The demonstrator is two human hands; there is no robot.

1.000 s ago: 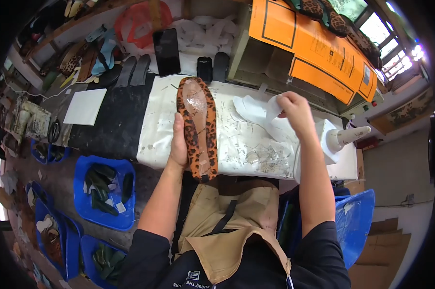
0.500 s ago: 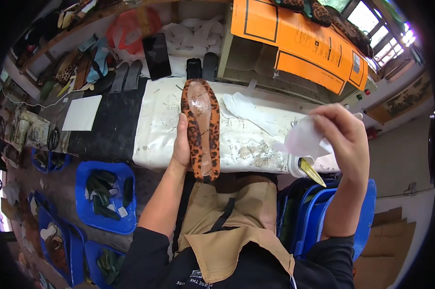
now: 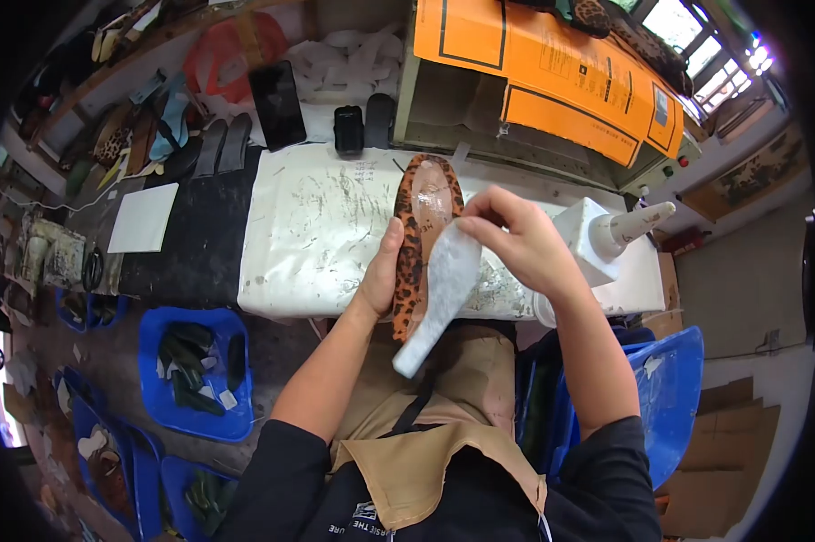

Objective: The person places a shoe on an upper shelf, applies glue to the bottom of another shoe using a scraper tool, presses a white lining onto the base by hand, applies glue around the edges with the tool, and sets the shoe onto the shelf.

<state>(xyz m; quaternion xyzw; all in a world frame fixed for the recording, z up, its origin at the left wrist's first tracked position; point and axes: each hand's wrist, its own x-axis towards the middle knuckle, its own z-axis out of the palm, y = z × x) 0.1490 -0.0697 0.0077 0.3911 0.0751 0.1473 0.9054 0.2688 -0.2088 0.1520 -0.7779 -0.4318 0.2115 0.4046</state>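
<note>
My left hand (image 3: 382, 271) grips a leopard-print shoe sole (image 3: 407, 244) by its left edge, holding it upright above the white-covered table. A tan, glossy strip with some lettering runs down the sole's middle. Between thumb and fingers of my right hand (image 3: 520, 237) is the wide end of a white insole-shaped sheet (image 3: 452, 280). This sheet slants across the front of the sole, its narrow end hanging past the sole's lower end. It covers much of the sole's right side; whether the two touch, I cannot tell.
A white container with a cone-shaped spout (image 3: 597, 239) is right of my right hand. Behind the table stands a box with orange cardboard (image 3: 561, 81). A phone (image 3: 278, 104) and a small black device (image 3: 349, 129) are at the back. Blue bins (image 3: 197, 420) stand on the floor.
My right hand has come left and brought the white sheet in front of the sole. My left hand and the sole have shifted right, and the sole is turned slightly. The spouted container now shows.
</note>
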